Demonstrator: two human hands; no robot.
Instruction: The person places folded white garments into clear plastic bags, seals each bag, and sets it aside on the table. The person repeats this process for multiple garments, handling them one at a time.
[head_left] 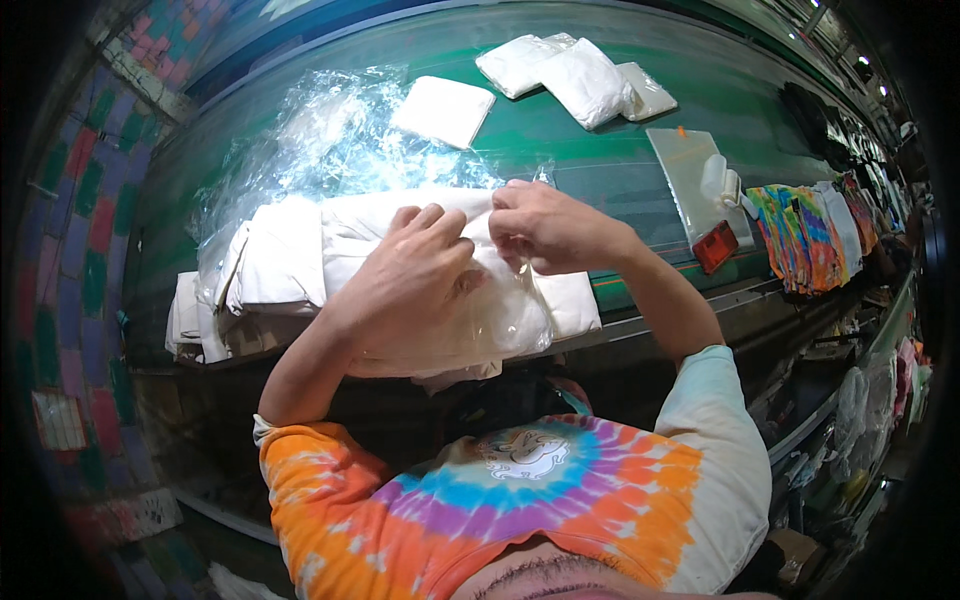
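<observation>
Fingers curled in a pinch, my left hand (pixel 420 258) and my right hand (pixel 548 226) are close together at the table's near edge. Between and below them hangs a transparent plastic bag (pixel 500 318), which both appear to grip; the exact fingertip contact is partly hidden. White folded cloth (pixel 360 215) lies under and behind my left hand. More white cloth (pixel 570 303) shows beneath my right forearm. To the left is a stack of folded white fabric (pixel 278 250). Just beyond my hands spreads a shiny heap of transparent plastic bags (pixel 340 130).
On the green table (pixel 600 165), a folded white piece (pixel 445 110) lies beyond the bags, with several white packets (pixel 585 82) farther back. At right are a flat board (pixel 690 180), a white bottle (pixel 713 177), a red phone-like object (pixel 714 247) and tie-dyed cloth (pixel 797 232).
</observation>
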